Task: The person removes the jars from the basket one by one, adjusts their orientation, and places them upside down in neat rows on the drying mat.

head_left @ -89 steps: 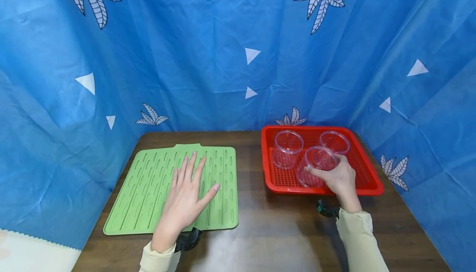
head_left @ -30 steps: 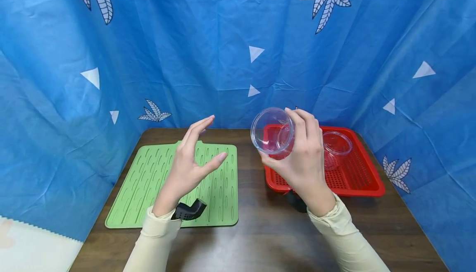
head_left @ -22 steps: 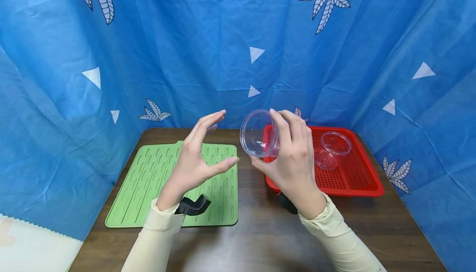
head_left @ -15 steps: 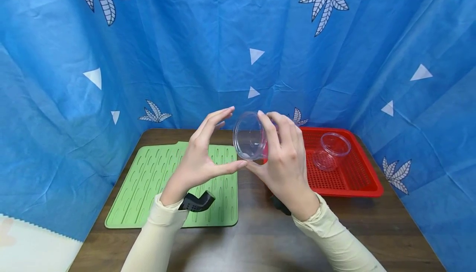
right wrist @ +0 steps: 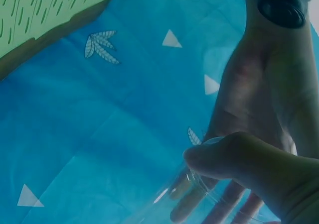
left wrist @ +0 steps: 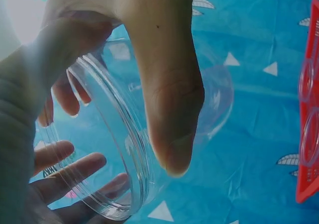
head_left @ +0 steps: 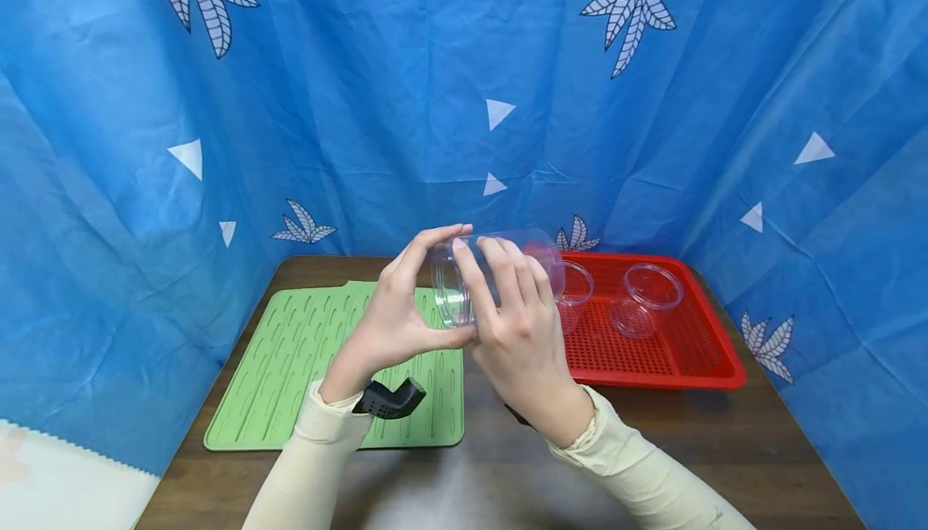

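A clear plastic jar [head_left: 451, 292] is held up between both hands, tipped on its side with its thick ringed end to the left. My right hand [head_left: 522, 337] grips it from the near side, fingers over the top. Around the ringed end, my left hand [head_left: 391, 308] curls its fingers and thumb, the thumb beneath. In the left wrist view, several fingers show through the clear ringed end of the jar [left wrist: 142, 159]. The right wrist view shows only part of the jar [right wrist: 159, 196], below a thumb. Two more clear jars stand in the red basket [head_left: 692, 329].
A green ribbed mat [head_left: 275, 369] lies on the left of the brown table [head_left: 493, 449]. The red basket is at the back right, holding a near jar [head_left: 632, 316] and another jar [head_left: 577, 280] partly behind the held one. A blue curtain [head_left: 406, 111] surrounds the table.
My right hand has lifted the jar from the basket, carried it left and turned it sideways. My left hand has risen from above the mat and closed round the jar's ringed end.
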The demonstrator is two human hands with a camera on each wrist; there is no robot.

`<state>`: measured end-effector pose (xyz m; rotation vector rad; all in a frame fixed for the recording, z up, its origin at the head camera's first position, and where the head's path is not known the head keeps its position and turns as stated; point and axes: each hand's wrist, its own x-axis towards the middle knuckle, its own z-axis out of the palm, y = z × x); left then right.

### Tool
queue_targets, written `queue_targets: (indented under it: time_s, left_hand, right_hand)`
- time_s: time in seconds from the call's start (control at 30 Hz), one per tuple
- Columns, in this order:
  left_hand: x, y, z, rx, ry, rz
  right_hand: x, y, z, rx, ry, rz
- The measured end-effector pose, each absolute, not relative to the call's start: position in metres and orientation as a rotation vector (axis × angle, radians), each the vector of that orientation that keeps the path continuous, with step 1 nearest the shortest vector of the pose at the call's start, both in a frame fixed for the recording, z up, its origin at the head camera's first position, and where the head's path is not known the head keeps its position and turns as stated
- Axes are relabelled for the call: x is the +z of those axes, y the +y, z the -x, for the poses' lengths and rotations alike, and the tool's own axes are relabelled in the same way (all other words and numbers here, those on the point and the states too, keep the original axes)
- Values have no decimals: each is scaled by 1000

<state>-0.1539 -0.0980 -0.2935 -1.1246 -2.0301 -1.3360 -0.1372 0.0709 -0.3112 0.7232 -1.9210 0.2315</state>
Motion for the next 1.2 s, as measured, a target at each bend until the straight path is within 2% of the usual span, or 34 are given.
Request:
queue_targets:
  time_s: [0.53,0.83,1.2]
  left_hand:
    - [-301,-99,157,-1399,-1967,1148]
    - [-298,-97,161,-1390,-1958,1152]
    - [-301,-100,153,-1362,-2035,1054]
  right_hand:
    - [-317,68,138,191,-1914,-719]
    - [-306,72,130,213,-1992,-748]
    - [-292,102,109,618,-2047,-832]
